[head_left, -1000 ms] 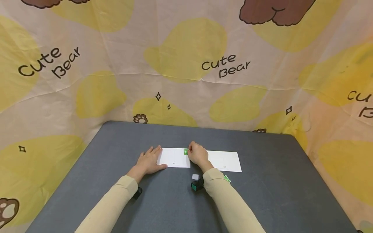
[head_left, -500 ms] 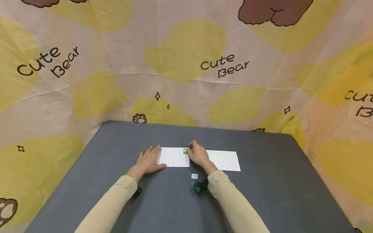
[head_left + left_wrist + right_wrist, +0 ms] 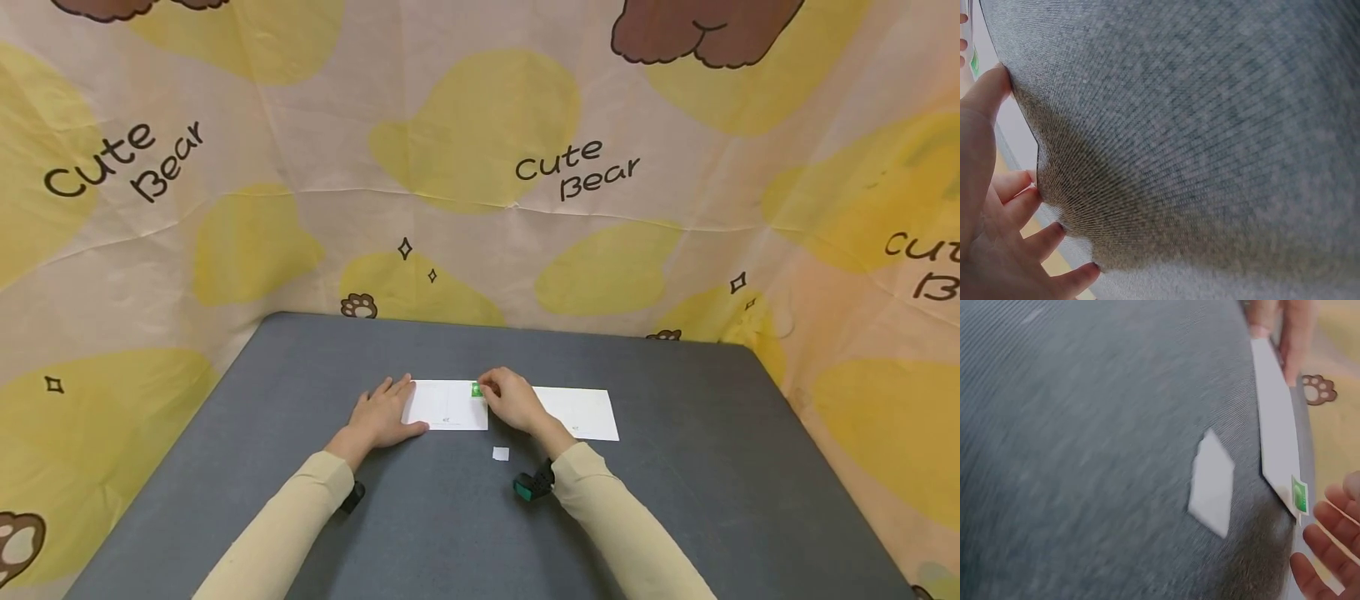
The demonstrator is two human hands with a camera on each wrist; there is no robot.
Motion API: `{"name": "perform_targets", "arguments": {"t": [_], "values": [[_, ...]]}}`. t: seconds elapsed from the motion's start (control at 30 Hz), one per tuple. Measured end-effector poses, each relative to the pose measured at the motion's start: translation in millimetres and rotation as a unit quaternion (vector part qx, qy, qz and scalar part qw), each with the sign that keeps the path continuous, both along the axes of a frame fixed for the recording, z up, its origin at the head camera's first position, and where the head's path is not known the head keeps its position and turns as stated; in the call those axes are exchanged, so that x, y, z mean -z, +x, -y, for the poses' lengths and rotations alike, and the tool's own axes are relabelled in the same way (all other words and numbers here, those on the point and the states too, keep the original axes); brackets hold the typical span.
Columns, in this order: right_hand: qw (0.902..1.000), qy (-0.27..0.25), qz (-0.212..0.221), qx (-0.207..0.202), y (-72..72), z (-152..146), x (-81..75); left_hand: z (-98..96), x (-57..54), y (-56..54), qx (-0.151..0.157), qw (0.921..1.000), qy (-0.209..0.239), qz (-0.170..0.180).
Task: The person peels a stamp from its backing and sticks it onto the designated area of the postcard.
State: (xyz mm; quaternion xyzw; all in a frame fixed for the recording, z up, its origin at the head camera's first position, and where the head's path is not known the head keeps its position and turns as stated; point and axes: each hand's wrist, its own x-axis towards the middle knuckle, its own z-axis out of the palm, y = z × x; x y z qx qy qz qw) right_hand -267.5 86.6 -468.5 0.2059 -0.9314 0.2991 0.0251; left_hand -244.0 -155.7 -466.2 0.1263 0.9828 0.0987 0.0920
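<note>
A white postcard [image 3: 442, 404] with a small printed mark lies flat on the dark grey table. My left hand [image 3: 382, 414] rests on its left end, fingers spread; in the left wrist view the left hand [image 3: 997, 206] has thumb and fingers along the card's edges. At the card's upper right corner is a small green stamp [image 3: 476, 389]. My right hand [image 3: 517, 402] is at that stamp, its fingers loosely bent. In the right wrist view the stamp [image 3: 1299, 495] lies on the card's corner, beside the right hand's fingers [image 3: 1329, 547]; the thumb is hidden there.
A second white card [image 3: 581, 414] lies to the right, partly behind my right hand. A small white paper square [image 3: 501, 453] lies on the table [image 3: 420, 517] nearer to me. A patterned cloth [image 3: 480, 167] hangs behind the table.
My right hand has shifted slightly at the stamp, and its forearm has swung to the right. The green stamp seen earlier beside the right sleeve is now out of sight. My left hand stays put.
</note>
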Motion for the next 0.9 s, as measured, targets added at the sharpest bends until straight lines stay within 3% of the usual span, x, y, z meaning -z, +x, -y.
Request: {"name": "perform_targets", "arguments": {"t": [0.17, 0.5, 0.9], "values": [[0.9958, 0.066, -0.044, -0.046, 3.8, -3, -0.8, 0.1, 0.3, -0.8, 0.002, 1.0000, -0.001, 0.001], [0.9750, 0.153, -0.100, -0.126, 8.2, -8, 3.4, 0.5, -0.6, -0.8, 0.003, 1.0000, 0.003, 0.002], [0.9624, 0.216, -0.080, -0.144, 11.8, -6, 1.3, 0.0, -0.2, -2.1, 0.002, 1.0000, -0.004, 0.003]]}}
